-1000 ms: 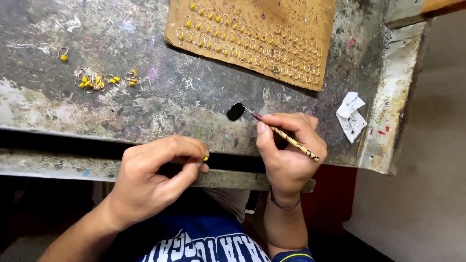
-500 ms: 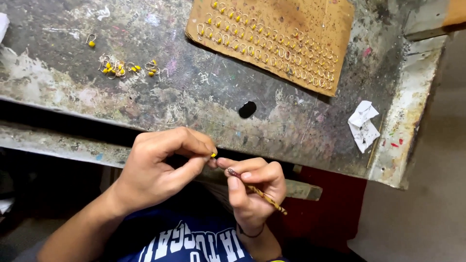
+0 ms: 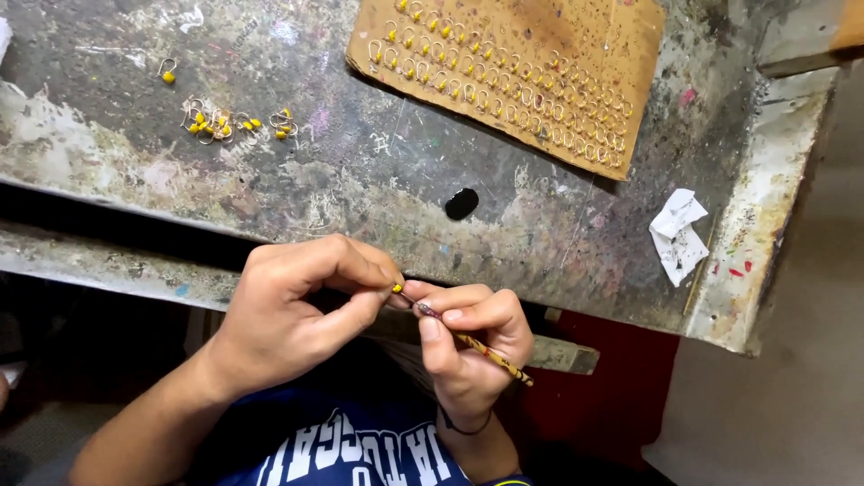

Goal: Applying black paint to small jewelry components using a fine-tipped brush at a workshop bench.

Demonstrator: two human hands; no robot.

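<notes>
Just off the desk's (image 3: 270, 180) near edge, the left hand (image 3: 288, 310) pinches a tiny yellow bead (image 3: 397, 288) while the right hand (image 3: 468, 346) grips a thin brush (image 3: 477, 346) against it; a slip could drop the bead.

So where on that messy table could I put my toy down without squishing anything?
The widest bare patch of the table lies between the loose yellow pieces, the cardboard sheet and the black blob. A smaller gap sits between the blob and the crumpled paper. The cardboard is crowded with hooks.
</notes>
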